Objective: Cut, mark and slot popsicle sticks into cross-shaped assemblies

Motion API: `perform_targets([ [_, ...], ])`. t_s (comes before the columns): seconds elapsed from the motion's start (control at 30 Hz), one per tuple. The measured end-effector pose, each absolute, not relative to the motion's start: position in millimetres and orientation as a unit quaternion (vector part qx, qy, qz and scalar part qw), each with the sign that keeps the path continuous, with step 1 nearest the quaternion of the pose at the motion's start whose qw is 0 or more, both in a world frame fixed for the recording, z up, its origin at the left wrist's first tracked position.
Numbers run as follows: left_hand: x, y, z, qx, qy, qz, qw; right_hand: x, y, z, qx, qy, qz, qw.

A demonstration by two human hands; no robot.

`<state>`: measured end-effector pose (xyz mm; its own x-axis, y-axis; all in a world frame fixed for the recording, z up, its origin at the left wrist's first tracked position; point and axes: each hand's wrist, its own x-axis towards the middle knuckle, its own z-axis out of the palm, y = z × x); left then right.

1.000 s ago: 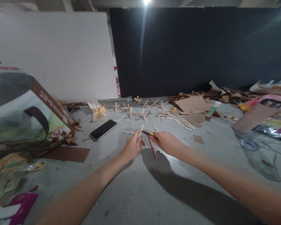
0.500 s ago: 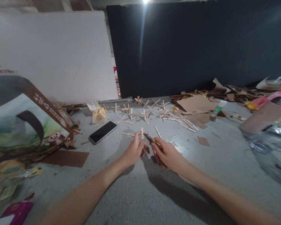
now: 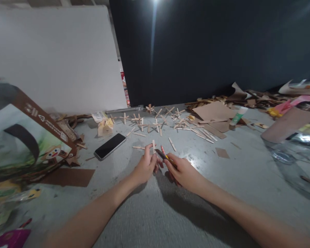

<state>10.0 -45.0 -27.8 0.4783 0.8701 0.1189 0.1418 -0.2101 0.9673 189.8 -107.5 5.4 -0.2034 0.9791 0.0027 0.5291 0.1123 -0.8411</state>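
My left hand (image 3: 144, 167) pinches a short wooden craft stick (image 3: 153, 146) that stands nearly upright above its fingers. My right hand (image 3: 184, 171) is closed on a dark tool with a red and yellow handle (image 3: 164, 154), whose tip points at the stick. The two hands almost touch over the grey table (image 3: 155, 213). Two loose sticks lie just beyond them, one (image 3: 172, 144) to the right and one (image 3: 138, 147) to the left.
A black phone (image 3: 110, 146) lies left of the hands. Several crossed stick pieces (image 3: 157, 120) and cardboard scraps (image 3: 214, 113) spread along the back, with a glue tube (image 3: 238, 116). A printed carton (image 3: 26, 137) stands at the left, clear plastic (image 3: 297, 155) at the right.
My right hand has drawn in toward the left hand, bringing the tool up to the stick. The stick has turned from slanted to nearly upright. The view has shifted slightly.
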Motion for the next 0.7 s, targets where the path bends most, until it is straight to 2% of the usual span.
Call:
perform_targets([
  [0.2,9.1,-46.5,-23.4,0.690,0.367,0.355,0.513,188.5,-107.8,6.2,-0.558,-0.692,0.345,0.300],
  [0.5,10.3,-45.4,-25.3,0.712,0.374,0.363,0.470,185.3,-110.0,7.3,-0.563,-0.677,0.367,0.300],
  [0.7,6.5,-42.1,-17.6,0.739,0.428,0.373,0.362,190.4,-106.4,3.1,-0.573,-0.600,0.315,0.461],
])
